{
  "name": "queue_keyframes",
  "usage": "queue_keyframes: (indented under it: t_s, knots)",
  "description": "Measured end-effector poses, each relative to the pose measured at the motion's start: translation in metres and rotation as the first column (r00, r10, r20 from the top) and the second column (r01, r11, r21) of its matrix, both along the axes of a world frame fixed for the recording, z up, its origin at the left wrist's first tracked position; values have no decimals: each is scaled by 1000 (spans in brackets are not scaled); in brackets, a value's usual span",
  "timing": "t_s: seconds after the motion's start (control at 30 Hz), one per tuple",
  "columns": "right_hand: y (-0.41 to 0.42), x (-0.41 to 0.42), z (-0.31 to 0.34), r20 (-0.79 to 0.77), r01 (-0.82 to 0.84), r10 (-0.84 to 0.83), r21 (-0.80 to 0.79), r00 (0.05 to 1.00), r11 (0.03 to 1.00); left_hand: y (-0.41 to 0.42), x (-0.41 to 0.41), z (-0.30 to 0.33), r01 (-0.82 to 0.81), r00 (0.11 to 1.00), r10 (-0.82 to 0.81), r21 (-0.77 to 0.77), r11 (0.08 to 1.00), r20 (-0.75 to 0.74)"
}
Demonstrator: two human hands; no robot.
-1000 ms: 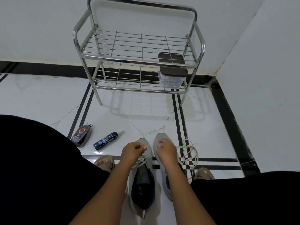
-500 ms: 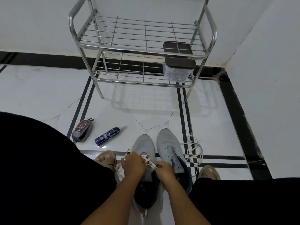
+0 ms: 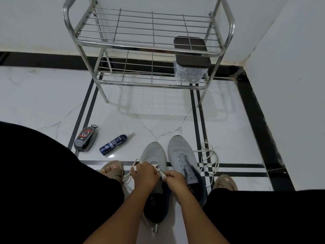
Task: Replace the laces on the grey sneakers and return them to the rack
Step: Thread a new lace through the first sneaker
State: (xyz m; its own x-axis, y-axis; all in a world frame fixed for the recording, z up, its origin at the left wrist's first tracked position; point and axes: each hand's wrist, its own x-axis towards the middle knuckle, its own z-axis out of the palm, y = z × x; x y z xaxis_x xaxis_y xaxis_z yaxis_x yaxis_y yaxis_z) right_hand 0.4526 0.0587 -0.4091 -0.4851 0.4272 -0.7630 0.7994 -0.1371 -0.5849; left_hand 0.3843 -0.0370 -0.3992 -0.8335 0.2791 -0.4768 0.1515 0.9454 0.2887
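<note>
Where the white tiled floor (image 3: 44, 95) meets the black inlay lines, a dark shoe-polish sponge case (image 3: 85, 139) lies at the far left, with a blue bottle (image 3: 113, 144) on its side just to the right of it. A sandalled foot (image 3: 112, 169) shows beside the black-clothed knee. Next comes the left hand (image 3: 145, 174), fingers curled round the pale lace (image 3: 134, 166) of the left grey sneaker (image 3: 154, 155), a loop of that lace trailing off toward the sandal. The right hand (image 3: 175, 178) sits touching it, thumb and fingers pinching the same lace over the sneaker's throat. Both sneakers stand on the floor between the person's feet, toes pointing toward the rack. The right grey sneaker (image 3: 182, 155) stands just beside its mate, its eyelets bare, and a loose white lace (image 3: 210, 160) lies coiled on the tile against its right side. The other sandalled foot (image 3: 225, 182) shows past it. Farther back, the two-tier steel rack (image 3: 151, 48) stands against the wall, with a clear container with a dark lid (image 3: 191, 57) on the right end of its lower shelf.
</note>
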Motion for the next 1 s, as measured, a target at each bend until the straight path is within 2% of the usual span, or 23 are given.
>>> queue_keyframes:
  t_s: [0.1,0.17,0.27,0.3,0.33,0.37,0.4,0.43,0.47,0.5,0.53,0.57,0.6,0.63,0.67,0.7,0.73,0.77,0.8,0.83,0.9,0.93,1.0]
  knots:
    - [1,-4,1,3,206,-207,-122,978,971,1,3,1,46,998,-45,7,999,-41]
    - [2,-6,-1,-27,134,-134,-23,991,991,-2,7,0,48,995,-46,15,999,-92]
    - [0,-16,-1,3,25,-26,167,1000,986,-13,15,0,-75,989,73,-8,997,-127]
    - [1,-20,2,5,83,-85,167,996,982,-18,17,0,-147,983,145,-11,989,-112]
    - [7,-25,9,-17,228,-227,100,974,969,-22,18,2,-222,973,221,-4,975,-69]
    - [18,-29,18,-34,434,-434,-7,900,901,-26,18,3,-279,960,279,15,960,-10]
    - [36,-33,31,-44,635,-642,-106,766,765,-28,18,3,-304,952,302,30,952,53]
    - [56,-36,47,-96,806,-820,-153,564,572,-30,17,2,-295,952,290,37,955,99]
    - [77,-38,65,-208,910,-909,-135,361,392,-31,16,1,-278,955,272,40,960,115]
    - [95,-38,83,-382,962,-896,-56,226,267,-32,17,1,-267,959,260,47,963,115]
    - [105,-39,98,-551,970,-800,90,237,225,-33,17,2,-263,960,255,54,963,115]
    - [107,-41,108,-655,933,-664,258,360,251,-33,17,3,-264,959,255,62,963,123]
    - [102,-44,112,-659,844,-527,418,536,336,-33,19,5,-272,956,261,73,959,133]
    - [91,-47,108,-567,690,-397,545,722,476,-34,20,6,-287,951,273,86,954,142]
    - [77,-47,97,-394,440,-223,636,892,634,-34,21,7,-301,947,285,99,948,147]
    - [61,-44,83,-179,121,-5,640,984,759,-33,21,7,-310,944,292,110,944,152]
    - [44,-38,67,18,-192,220,559,975,807,-33,20,8,-320,941,301,119,940,157]
    - [26,-30,49,164,-431,403,454,901,780,-34,19,8,-335,935,313,130,933,165]
    - [12,-22,35,258,-573,512,381,819,725,-32,19,8,-349,930,324,140,927,176]
    - [0,-13,25,297,-626,552,344,779,700,-33,18,9,-367,922,340,140,919,186]
    - [-1,-1,22,265,-519,450,342,853,783,-34,17,10,-388,912,360,128,913,198]
    - [9,2,27,234,-374,303,382,924,845,-35,16,10,-389,911,361,119,914,199]
    - [43,0,37,175,-49,-48,513,983,857,-37,14,9,-358,921,333,101,928,202]
